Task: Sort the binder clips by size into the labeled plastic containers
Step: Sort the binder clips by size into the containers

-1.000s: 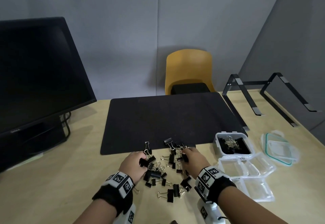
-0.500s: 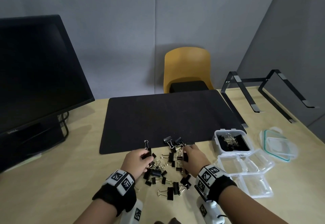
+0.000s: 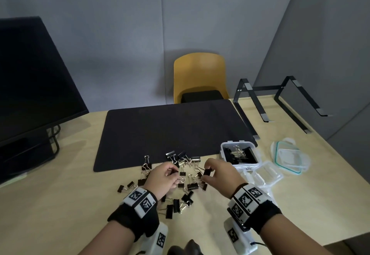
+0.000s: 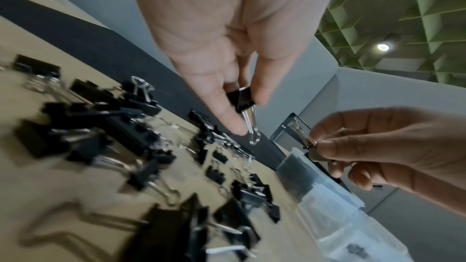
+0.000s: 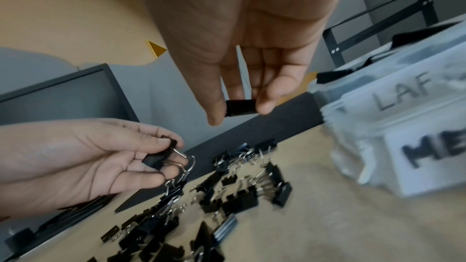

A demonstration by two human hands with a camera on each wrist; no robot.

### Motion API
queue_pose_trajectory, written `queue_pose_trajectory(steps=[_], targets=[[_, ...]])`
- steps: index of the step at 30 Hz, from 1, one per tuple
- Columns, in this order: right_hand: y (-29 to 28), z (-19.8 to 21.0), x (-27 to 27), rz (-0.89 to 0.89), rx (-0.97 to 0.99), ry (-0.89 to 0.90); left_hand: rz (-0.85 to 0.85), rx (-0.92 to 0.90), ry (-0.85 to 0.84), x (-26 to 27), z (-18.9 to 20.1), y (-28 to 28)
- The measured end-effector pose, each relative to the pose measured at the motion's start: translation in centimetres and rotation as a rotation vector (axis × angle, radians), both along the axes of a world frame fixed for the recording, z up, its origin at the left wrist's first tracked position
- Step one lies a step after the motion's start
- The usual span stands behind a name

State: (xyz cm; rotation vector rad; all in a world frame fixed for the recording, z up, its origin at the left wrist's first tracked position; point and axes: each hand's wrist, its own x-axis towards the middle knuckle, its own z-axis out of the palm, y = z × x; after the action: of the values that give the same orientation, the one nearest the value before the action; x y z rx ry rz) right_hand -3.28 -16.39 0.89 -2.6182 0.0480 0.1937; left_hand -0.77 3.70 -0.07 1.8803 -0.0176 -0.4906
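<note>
Black binder clips (image 3: 184,186) of mixed sizes lie scattered on the wooden table (image 3: 70,204) in front of me. My left hand (image 3: 163,176) hovers over the pile and pinches one black clip (image 4: 243,100) with its wire handles hanging down. My right hand (image 3: 216,171) pinches another black clip (image 5: 239,107) between thumb and fingers, lifted just right of the pile. The clear container (image 3: 238,152) marked LARGE holds several big clips. Beside it sit empty clear containers (image 3: 260,176), one labelled MED (image 5: 426,152).
A black desk mat (image 3: 170,128) lies behind the pile. A dark monitor (image 3: 30,80) stands at the left, a black laptop stand (image 3: 280,102) at the back right, and container lids (image 3: 290,158) at the far right. A yellow chair (image 3: 200,76) is beyond the table.
Both hands have lifted off the pile, each with a clip; the right hand has moved to the right, towards the containers. The head view has tilted slightly.
</note>
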Motion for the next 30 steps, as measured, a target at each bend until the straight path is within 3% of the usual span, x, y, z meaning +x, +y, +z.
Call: queue_pose_trajectory(steps=[5,11,19,30], targets=[[-4.5,1.2,-1.5,-0.003,0.017,0.005,0.033,0.02,0.008,-0.9,-0.1,-3.5],[-8.9,1.3,-1.8,-0.032,-0.05,0.045,-0.008,0.272,-0.185,-1.2,0.1,-6.9],[-10.7,-0.3,-1.6,0.073,-0.184,0.083,0.103,0.012,-0.045,-1.8,1.1,-10.2],[-10.6,-1.6,-1.5,0.216,-0.247,0.1,0.035,0.173,-0.177,-1.8,-0.3,-12.8]])
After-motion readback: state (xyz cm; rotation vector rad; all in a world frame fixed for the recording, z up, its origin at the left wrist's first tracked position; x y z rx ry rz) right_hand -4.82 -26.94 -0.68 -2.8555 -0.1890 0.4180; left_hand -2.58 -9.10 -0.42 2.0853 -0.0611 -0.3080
